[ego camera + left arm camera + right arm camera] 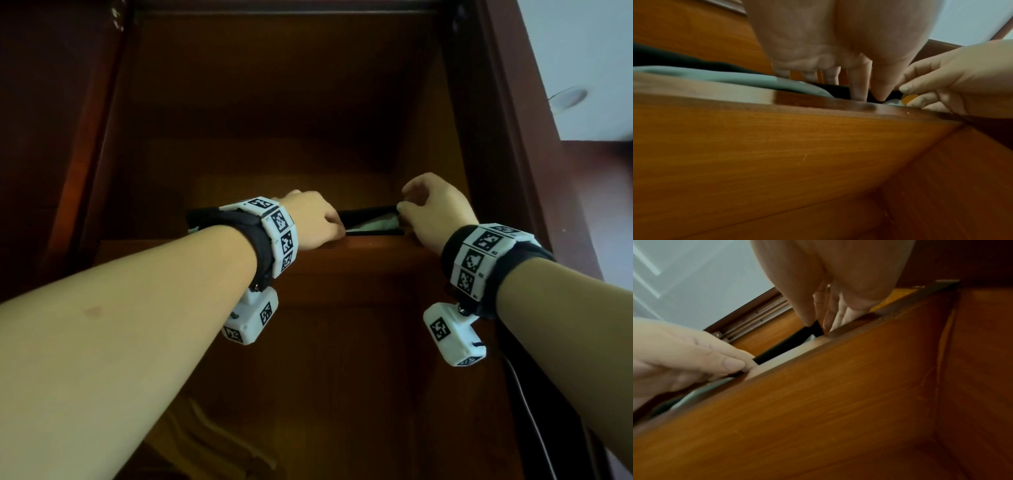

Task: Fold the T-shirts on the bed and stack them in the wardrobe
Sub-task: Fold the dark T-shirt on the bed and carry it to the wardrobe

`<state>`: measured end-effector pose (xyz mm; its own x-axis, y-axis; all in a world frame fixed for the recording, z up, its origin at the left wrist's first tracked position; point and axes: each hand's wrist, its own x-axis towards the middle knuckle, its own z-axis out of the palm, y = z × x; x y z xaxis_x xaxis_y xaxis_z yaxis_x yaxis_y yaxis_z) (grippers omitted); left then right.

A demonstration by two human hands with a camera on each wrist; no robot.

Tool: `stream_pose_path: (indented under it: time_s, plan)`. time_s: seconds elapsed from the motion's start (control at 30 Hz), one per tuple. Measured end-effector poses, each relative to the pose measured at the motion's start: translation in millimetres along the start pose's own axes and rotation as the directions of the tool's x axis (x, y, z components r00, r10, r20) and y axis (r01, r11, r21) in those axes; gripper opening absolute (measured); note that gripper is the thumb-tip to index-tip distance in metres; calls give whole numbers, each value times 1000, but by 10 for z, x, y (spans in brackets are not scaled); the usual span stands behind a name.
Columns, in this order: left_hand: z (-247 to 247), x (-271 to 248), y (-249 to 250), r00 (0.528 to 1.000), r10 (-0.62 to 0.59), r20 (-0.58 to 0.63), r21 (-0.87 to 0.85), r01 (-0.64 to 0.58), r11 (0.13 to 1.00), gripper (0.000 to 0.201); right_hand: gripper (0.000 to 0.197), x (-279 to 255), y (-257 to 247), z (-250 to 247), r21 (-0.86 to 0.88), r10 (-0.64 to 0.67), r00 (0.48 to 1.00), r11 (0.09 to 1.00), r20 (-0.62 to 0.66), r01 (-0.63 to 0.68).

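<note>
A folded black T-shirt (370, 209) lies on top of a pale green T-shirt (373, 224) on a high wardrobe shelf (359, 250). My left hand (337, 228) pinches the black shirt's front edge between thumb and index finger. The left wrist view shows that pinch (871, 97) on the black T-shirt (838, 91), with the green T-shirt (735, 78) to the left. My right hand (404, 209) pinches the black shirt's right front corner. The right wrist view shows my right hand (817, 325) holding the black T-shirt (785, 347) at the shelf's edge (838, 353). The back of the stack is hidden.
Dark wooden wardrobe side walls (455, 137) close in the shelf left and right. The shelf compartment is open above the stack. A white wall with a round fitting (570, 97) lies beyond the wardrobe on the right. A thin cable (527, 394) hangs at lower right.
</note>
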<state>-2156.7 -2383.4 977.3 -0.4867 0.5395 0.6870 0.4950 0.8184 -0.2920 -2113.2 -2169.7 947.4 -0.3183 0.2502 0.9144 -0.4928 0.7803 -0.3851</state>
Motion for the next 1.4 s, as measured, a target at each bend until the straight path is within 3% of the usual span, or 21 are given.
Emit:
stream_pose_path:
  time_s: [0.1,0.17,0.23,0.4,0.6,0.7,0.77,0.83,0.93,1.03,1.1,1.17,1.2,1.27,1.33,1.4]
  plan:
    - [-17,-61,-208,991,-14,-137,-174,-10,985,20,24,-20,31,-34,18,-24,997,1000,-74,25]
    - [-48,-160,-339,974,-63,-219,-227,12,974,9,26,-17,36,-5,-44,-92,996,995,-1,92]
    - [-53,-247,-514,961,-109,-255,-227,50,973,16,28,-11,31,38,-147,-111,987,981,113,127]
    - [-105,-464,-807,960,-251,-122,-18,251,968,28,21,-18,14,114,-207,-36,987,976,159,69]
    - [-107,-727,-1164,947,-317,-47,39,319,947,38,17,-1,-79,18,-295,13,992,955,127,25]
    - [-62,-779,-1281,936,-351,-25,41,352,935,38,29,39,-233,-33,-392,111,986,919,125,-54]
    - [-55,-790,-1291,934,-357,-12,27,357,934,37,42,11,-372,13,-418,74,987,908,142,-8]
    - [-50,-789,-1276,935,-353,24,15,353,935,35,48,-66,-447,111,-439,-18,968,889,251,131]
    - [-20,-758,-1254,922,-380,79,24,379,925,35,40,-163,-460,192,-565,101,903,807,418,171]
    - [14,-769,-1233,913,-391,117,77,384,920,37,40,-242,-509,126,-626,161,921,772,355,106]
    - [-5,-790,-1195,908,-417,39,113,411,905,40,47,-319,-474,103,-613,118,951,786,285,86]
    - [-4,-857,-1128,918,-381,-113,-19,381,924,47,51,-421,-448,82,-530,59,973,845,222,69]
    - [14,-906,-1087,926,-324,-194,-96,311,945,49,49,-468,-451,74,-492,21,984,868,175,69]
    - [71,-996,-961,934,-139,-330,-79,119,990,44,42,-552,-472,67,-468,-65,991,876,114,111]
    - [171,-1037,-840,943,33,-332,7,-33,999,45,42,-631,-489,104,-494,-104,977,850,188,185]
    - [280,-1033,-756,973,76,-220,56,-65,996,52,53,-691,-476,178,-527,-67,944,816,324,238]
